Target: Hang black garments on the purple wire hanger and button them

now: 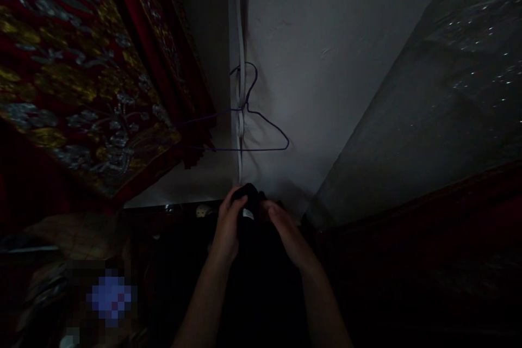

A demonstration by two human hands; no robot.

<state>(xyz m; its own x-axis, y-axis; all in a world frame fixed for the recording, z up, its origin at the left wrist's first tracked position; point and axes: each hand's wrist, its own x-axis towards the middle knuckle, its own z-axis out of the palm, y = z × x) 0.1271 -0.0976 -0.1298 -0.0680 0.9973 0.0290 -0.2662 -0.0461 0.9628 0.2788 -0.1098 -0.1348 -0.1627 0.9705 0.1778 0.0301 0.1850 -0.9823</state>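
In a dim room both of my hands meet low in the middle of the view. My left hand [227, 224] and my right hand [285, 228] each pinch the top edge of a black garment [249, 201], which carries a small white label and hangs down dark between my forearms. Above them a thin purple wire hanger [261, 119] hangs empty from a white cable on the pale wall.
A red and gold patterned curtain [81, 76] fills the upper left. A grey sparkly fabric [448, 98] slants down the right side. The white cable [240, 65] runs down the wall corner. Dark cluttered things lie at the lower left.
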